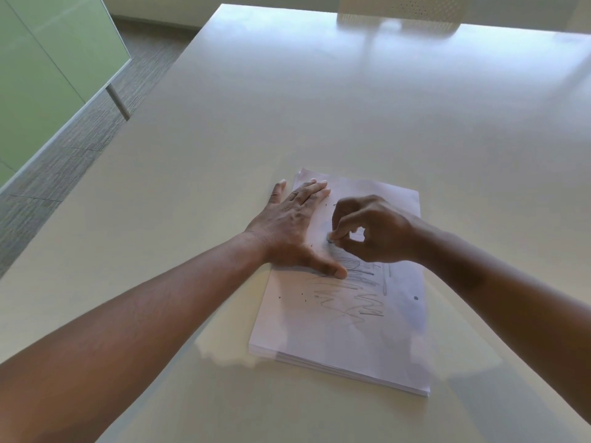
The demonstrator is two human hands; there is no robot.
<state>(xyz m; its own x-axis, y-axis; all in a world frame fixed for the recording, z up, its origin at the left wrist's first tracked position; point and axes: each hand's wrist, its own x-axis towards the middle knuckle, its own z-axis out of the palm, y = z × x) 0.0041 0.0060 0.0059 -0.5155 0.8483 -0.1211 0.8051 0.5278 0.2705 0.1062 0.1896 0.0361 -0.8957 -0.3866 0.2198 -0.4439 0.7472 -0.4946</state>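
1. Task item. The paper stack [335,340] lies flat on the worktop [319,107], toward its near edge and slightly askew. The top sheet carries pencil scribbles [351,298] across its middle, with dark crumbs [303,297] scattered beside them.

2. Grip state. My left hand [294,225] lies flat with straight fingers over the stack's far left corner, and its thumb tip presses down just beside the scribbles. My right hand [374,231] has its grip pinched together on a small dark object, which I take for an eraser [329,239]. The object meets the sheet just above the scribbles.

3. Handling. I judge the top sheet light, thin and easily creased or torn, and likely to slide over the sheets below unless pressed. It should be held by flat pressure close to the rubbed area, not by an edge. The eraser looks small, so a firm pinch low on it suits.

4. Surroundings. The worktop is pale, smooth and glossy, so I expect little friction. A chair back [399,11] stands at its far edge. Grey carpet [80,139] and a green panel [38,59] lie to the left.
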